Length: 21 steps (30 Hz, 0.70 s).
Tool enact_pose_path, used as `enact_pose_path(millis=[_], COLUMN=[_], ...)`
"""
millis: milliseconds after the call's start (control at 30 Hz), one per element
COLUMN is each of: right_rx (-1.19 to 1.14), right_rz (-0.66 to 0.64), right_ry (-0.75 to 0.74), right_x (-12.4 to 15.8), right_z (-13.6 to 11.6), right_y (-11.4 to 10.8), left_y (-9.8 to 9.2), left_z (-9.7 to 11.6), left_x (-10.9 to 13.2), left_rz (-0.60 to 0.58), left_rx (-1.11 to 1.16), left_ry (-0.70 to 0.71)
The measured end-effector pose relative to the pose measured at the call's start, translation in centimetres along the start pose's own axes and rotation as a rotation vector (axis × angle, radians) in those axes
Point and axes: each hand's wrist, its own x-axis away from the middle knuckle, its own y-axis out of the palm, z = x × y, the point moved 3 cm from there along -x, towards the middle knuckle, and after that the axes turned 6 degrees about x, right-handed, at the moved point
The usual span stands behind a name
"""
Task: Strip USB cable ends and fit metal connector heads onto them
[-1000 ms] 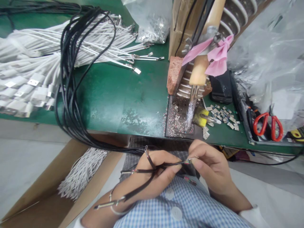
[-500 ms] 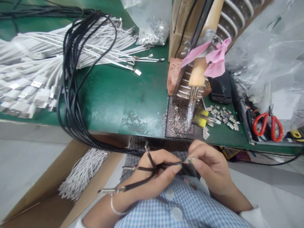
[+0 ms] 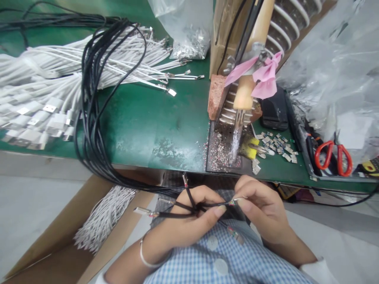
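My left hand (image 3: pixel 197 225) is closed around several black cables (image 3: pixel 174 215), whose ends stick out on both sides of the fingers. Metal plugs (image 3: pixel 143 212) sit on the ends at its left. Another end with coloured wires (image 3: pixel 235 235) hangs below, over the checked apron. Finger and thumb of my right hand (image 3: pixel 265 211) pinch a small metal connector (image 3: pixel 233 202) at the tip of one cable. Coloured wires show where it meets the cable. Just beyond the hands, a soldering iron (image 3: pixel 245 92) leans down in a coil stand, its tip over a dark, solder-spattered plate (image 3: pixel 219 154).
Bundled white USB cables (image 3: pixel 56 59) and a looped black cable bundle (image 3: pixel 91 86) lie left on the green bench (image 3: pixel 139 118). Loose connectors (image 3: pixel 276 142), a yellow sponge (image 3: pixel 251 149) and red-handled cutters (image 3: pixel 333 157) lie right. A cardboard box (image 3: pixel 59 221) holds white cables below.
The plugs at the left of my left hand have swung, the lowest one rising. The left forearm shifted slightly. My right hand keeps its pinch on the connector.
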Motion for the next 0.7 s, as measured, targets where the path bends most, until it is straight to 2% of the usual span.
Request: enact_pose_path(millis=[100,300,500,567,700], right_rx=[0.000,-0.011,-0.023,-0.018,-0.004], right_rz=[-0.004,-0.028,-0.056,-0.051,-0.011], right_ry=[-0.008,0.011,-0.001,-0.004,0.016], right_x=[0.0,0.1,0.5,0.6,0.5], right_z=[0.0,0.0,0.5,0.6,0.5], right_y=[0.0,0.0,-0.3,-0.4,-0.2], left_y=[0.0,0.2,0.7,0.9,1.6], left_z=[0.1,0.6,-0.7,-1.0,-1.3], left_x=[0.0,0.0,0.6,0.6,0.3], left_rz=[-0.004,-0.011,-0.072,-0.115,-0.275], left_rx=[0.020,0.030,0.096,0.112,0.062], left_ry=[-0.010,-0.115,-0.074,-0.082,-0.076])
